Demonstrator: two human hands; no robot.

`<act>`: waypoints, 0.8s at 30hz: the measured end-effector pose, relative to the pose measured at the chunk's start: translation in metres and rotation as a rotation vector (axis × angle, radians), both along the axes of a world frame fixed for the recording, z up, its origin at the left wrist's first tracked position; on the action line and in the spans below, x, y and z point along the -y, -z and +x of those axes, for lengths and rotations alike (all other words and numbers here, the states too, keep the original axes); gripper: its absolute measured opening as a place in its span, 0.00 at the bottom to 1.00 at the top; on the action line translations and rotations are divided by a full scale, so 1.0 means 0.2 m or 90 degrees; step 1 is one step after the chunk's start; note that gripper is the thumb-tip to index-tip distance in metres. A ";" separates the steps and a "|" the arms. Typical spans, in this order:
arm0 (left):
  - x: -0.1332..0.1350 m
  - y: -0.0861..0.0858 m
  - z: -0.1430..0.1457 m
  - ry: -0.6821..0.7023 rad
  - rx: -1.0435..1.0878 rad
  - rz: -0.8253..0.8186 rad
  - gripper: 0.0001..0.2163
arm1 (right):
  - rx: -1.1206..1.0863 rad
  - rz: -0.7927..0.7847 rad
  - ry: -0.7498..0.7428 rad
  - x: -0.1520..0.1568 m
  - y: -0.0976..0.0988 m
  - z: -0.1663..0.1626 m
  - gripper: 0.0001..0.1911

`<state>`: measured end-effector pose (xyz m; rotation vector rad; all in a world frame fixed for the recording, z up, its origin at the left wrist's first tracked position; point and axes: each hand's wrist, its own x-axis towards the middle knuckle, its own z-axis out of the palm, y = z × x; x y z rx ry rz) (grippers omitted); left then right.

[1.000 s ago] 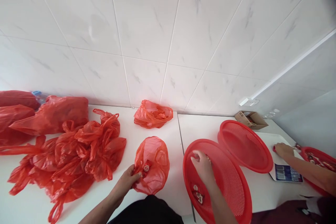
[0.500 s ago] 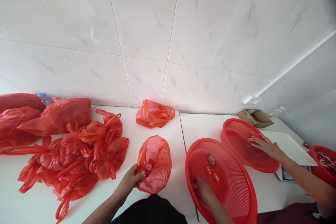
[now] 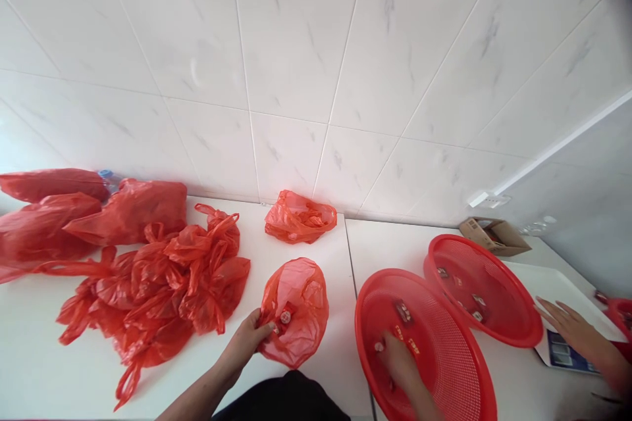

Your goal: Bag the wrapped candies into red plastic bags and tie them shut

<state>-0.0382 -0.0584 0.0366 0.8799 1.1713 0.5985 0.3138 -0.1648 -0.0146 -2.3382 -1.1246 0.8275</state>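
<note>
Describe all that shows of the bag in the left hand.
The red plastic bag is thin, translucent and crinkled, its rounded mouth spread open. The left hand pinches its left rim, thumb inside. At least one small red wrapped piece lies within. The bag is over the white table; whether it rests there is unclear.

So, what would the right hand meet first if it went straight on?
Likely the small pale piece by the fingertips of the right hand, then the red basket around it; depth is unclear.
</note>
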 end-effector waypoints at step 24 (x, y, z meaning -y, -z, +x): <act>-0.02 0.09 -0.03 -0.039 -0.005 -0.019 0.16 | 0.110 0.113 0.129 -0.30 -0.21 -0.05 0.24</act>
